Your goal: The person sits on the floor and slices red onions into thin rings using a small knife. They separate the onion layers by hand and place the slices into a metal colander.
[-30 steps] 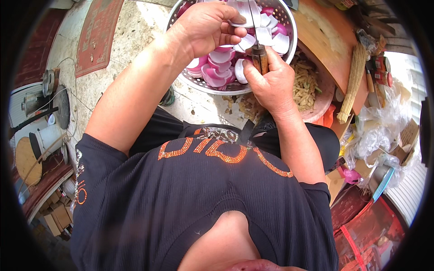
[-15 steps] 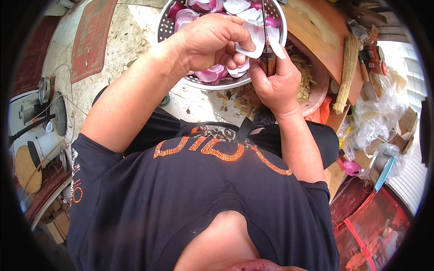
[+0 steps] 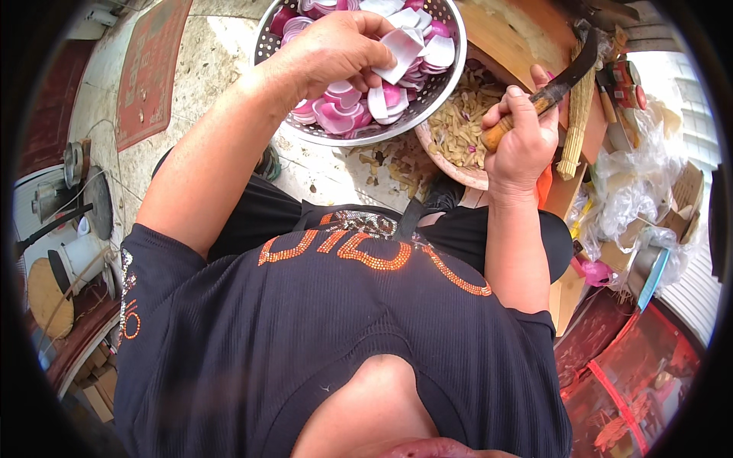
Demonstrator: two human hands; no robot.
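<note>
Left hand [image 3: 336, 49] hovers over the metal colander [image 3: 267, 46], fingers pinched on a white onion slice [image 3: 401, 49] above the pink-and-white pile. Right hand [image 3: 523, 145] grips a wooden-handled knife [image 3: 546, 88], blade raised beside the bowl of peelings [image 3: 458, 130]. Risk: that blade sits near the colander rim; a careless reach could nick the left hand's fingers.
</note>
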